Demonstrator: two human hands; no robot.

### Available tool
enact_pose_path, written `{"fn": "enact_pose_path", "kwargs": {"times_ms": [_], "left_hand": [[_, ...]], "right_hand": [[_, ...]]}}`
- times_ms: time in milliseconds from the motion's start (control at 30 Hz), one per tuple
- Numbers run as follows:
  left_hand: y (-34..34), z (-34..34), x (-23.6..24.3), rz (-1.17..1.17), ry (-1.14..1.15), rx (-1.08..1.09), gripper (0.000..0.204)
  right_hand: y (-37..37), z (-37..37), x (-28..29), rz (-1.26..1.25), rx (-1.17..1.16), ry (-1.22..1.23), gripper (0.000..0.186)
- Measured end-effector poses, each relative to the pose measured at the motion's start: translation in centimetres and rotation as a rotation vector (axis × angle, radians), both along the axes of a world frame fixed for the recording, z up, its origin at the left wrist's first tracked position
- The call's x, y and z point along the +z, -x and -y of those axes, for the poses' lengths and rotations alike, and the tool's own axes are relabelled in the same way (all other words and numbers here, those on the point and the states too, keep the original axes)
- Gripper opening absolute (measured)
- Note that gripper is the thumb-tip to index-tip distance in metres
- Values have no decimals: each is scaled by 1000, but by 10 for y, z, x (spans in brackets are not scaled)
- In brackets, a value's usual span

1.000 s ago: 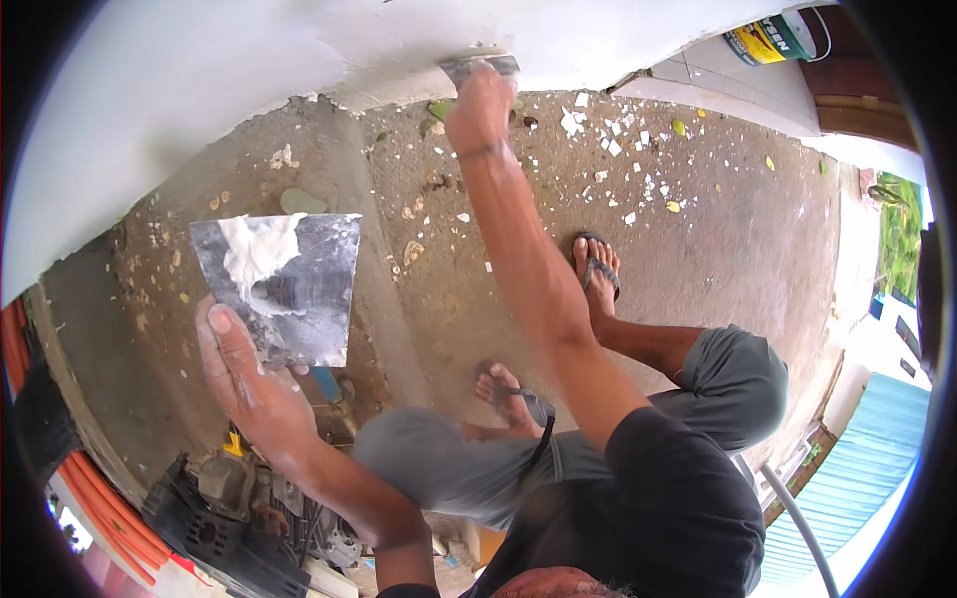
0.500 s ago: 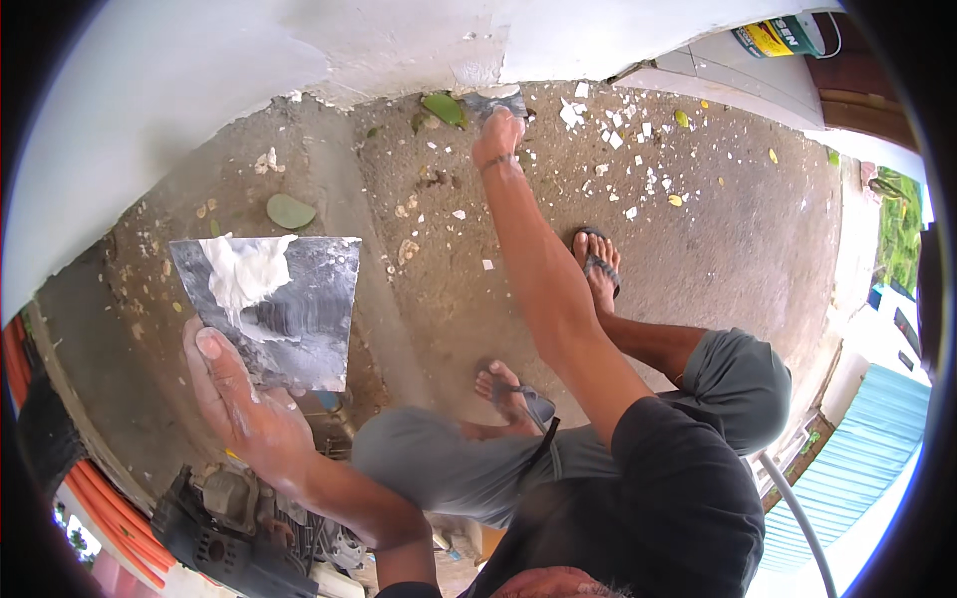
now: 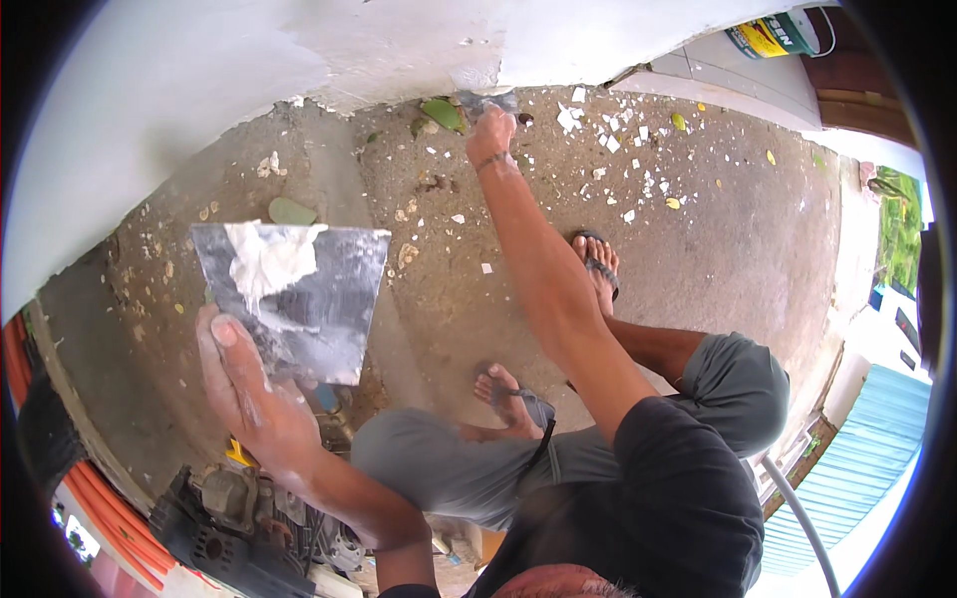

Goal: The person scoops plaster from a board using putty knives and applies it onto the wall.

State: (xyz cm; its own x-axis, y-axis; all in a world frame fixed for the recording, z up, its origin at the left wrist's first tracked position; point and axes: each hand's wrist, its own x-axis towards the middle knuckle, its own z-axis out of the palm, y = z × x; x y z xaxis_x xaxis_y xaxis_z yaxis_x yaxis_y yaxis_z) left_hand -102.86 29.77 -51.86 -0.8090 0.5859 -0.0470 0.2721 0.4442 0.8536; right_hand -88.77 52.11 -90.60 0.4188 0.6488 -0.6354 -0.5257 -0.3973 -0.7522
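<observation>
Half-curled left hand (image 3: 257,399) holds a plate (image 3: 344,299) with unused paste (image 3: 271,257), closed right hand (image 3: 491,133) a scraper (image 3: 506,101), near the seemingly part-smoothed wall (image 3: 409,55).

Room over floor (image 3: 439,309) (wall (image 3: 299,50) beyond)

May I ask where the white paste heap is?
In the head view's left half, the paste heap lies on the grey plate the left hand holds.

Plate (image 3: 344,294): scuffed metal, dull sheen
Paste (image 3: 271,261): matt, lumpy
Wall (image 3: 199,120): smooth, ragged lower edge
Floor (image 3: 444,309): rough matt concrete
Trousers (image 3: 740,389): matt cloth
Bucket (image 3: 770,37): smooth plastic, glossy
</observation>
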Motion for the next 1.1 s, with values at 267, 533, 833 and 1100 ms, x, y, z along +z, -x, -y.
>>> {"fn": "enact_pose_path", "kwargs": {"times_ms": [267,533,833,1100], "left_hand": [[-1,-23,-12,213,44,-24,49],[39,-32,-53,265,28,-191,60],[44,-31,-38,273,16,-130,63],[25,-17,-13,243,53,-113,52]], "right_hand": [[12,-3,110,-41,50,-88,25],[47,6,330,-95,31,-284,12],[-18,84,240,-129,9,-366,12],[-46,11,26,141,34,39,15]]}}
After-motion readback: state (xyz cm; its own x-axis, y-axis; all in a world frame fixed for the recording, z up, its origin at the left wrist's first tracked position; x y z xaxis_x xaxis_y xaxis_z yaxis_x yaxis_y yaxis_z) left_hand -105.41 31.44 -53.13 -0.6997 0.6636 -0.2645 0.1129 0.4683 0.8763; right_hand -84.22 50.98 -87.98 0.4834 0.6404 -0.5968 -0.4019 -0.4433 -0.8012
